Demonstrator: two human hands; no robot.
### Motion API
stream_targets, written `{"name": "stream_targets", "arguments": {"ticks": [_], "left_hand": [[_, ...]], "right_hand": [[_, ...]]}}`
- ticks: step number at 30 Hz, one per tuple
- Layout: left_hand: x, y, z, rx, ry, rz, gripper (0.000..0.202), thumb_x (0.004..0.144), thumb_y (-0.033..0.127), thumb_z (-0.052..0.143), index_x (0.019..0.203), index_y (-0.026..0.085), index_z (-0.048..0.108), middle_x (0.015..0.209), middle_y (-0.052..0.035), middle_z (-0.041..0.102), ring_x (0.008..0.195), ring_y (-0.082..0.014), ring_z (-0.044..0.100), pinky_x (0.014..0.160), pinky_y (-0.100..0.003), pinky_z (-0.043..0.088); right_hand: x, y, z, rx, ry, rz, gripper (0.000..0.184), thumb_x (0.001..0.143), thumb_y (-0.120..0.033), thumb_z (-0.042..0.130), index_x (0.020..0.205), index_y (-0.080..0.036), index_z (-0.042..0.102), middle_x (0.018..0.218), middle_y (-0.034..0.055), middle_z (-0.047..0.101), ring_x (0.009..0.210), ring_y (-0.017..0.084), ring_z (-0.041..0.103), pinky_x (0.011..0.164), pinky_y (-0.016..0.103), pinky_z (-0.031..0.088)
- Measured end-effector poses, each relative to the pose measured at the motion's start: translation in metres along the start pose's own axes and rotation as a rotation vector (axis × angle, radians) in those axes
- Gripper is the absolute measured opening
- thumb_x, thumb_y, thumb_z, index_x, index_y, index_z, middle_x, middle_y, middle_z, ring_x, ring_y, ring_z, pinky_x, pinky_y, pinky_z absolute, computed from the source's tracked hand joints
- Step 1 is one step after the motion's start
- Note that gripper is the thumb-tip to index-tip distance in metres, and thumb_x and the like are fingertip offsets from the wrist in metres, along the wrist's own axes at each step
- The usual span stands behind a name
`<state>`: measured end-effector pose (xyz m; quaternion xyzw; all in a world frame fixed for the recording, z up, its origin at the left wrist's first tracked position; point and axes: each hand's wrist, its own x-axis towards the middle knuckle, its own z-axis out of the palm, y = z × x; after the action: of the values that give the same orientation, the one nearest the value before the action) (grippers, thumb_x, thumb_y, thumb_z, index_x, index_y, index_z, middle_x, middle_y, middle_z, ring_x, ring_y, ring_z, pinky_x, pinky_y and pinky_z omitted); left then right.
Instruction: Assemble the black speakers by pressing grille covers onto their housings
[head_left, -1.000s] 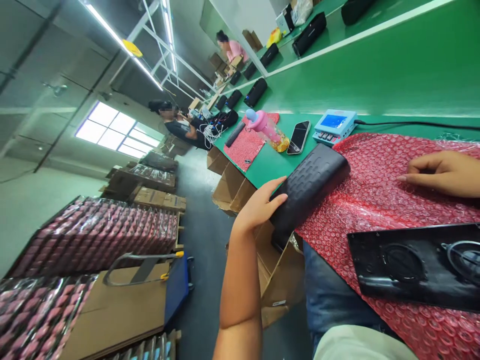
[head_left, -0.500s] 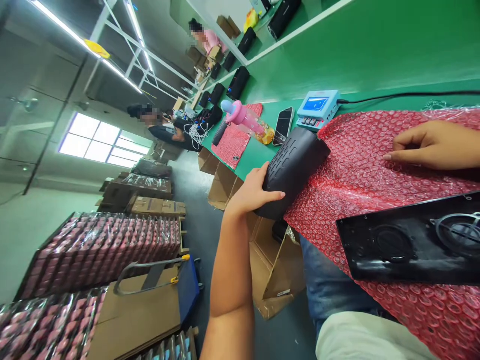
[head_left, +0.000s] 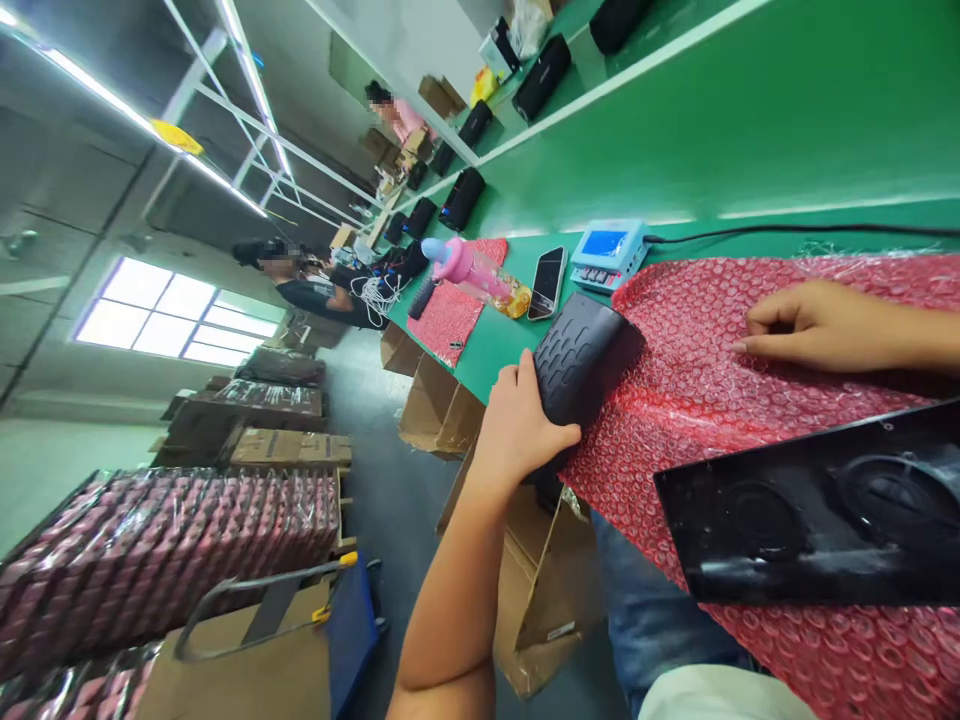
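Note:
My left hand (head_left: 525, 420) is wrapped around the near end of a black speaker housing (head_left: 589, 350) with a ribbed pattern, thumb on its near side. The housing lies tilted at the edge of the green bench, against red bubble wrap (head_left: 675, 300). On that wrap, to the right, rests my right hand (head_left: 817, 325) with its fingers curled in; whatever they might hold is hidden. Below it lies a glossy black panel (head_left: 795, 560) with two round speaker recesses, cut off by the right edge of the view.
Beyond the housing are a phone (head_left: 547, 283), a light-blue tester (head_left: 609, 255) with a black cable, and a pink bottle (head_left: 480, 278). Open cardboard boxes (head_left: 555, 590) stand under the bench edge. Two people sit farther along. A trolley (head_left: 352, 630) and stacked pink trays (head_left: 180, 530) are at left.
The view has shifted, so most things appear lower and farther left. My left hand's fingers now reach farther around the housing. My right hand keeps its curled pose on the wrap.

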<state>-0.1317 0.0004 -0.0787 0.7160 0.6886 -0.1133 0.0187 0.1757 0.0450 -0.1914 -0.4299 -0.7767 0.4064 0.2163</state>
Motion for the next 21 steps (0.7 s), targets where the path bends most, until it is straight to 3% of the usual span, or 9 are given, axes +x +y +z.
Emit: {"name": "stream_targets", "arguments": {"ticks": [4,14,21], "left_hand": [[0.004,-0.001,-0.007,-0.036,-0.049,0.01,0.107,0.06,0.031,0.071,0.144,0.002,0.013,0.138,-0.0212,0.04,0.125,-0.0333,0.042,0.104,-0.04,0.037],[0.041,-0.054,-0.017,-0.318,-0.179,0.16,0.098,0.056,0.041,0.071,0.142,0.016,0.031,0.136,-0.0082,0.049,0.12,-0.0299,0.048,0.103,-0.04,0.036],[0.055,-0.066,-0.019,-0.441,-0.251,0.204,0.088,0.056,0.04,0.068,0.138,0.022,0.038,0.13,-0.0021,0.054,0.114,-0.0276,0.052,0.096,-0.036,0.041]], "right_hand": [[-0.003,0.0,0.003,0.033,-0.009,-0.003,0.052,0.081,-0.063,0.038,0.052,-0.021,0.034,0.049,-0.0025,0.036,0.046,0.01,0.035,0.047,0.027,0.028],[-0.004,-0.006,0.002,0.089,-0.022,0.047,0.041,0.083,-0.052,0.043,0.056,-0.021,0.038,0.053,-0.002,0.038,0.049,0.011,0.036,0.049,0.028,0.029],[-0.009,-0.015,-0.008,0.07,-0.119,0.06,0.037,0.089,-0.046,0.039,0.061,-0.021,0.04,0.057,-0.0016,0.041,0.052,0.011,0.038,0.05,0.027,0.032]]}}
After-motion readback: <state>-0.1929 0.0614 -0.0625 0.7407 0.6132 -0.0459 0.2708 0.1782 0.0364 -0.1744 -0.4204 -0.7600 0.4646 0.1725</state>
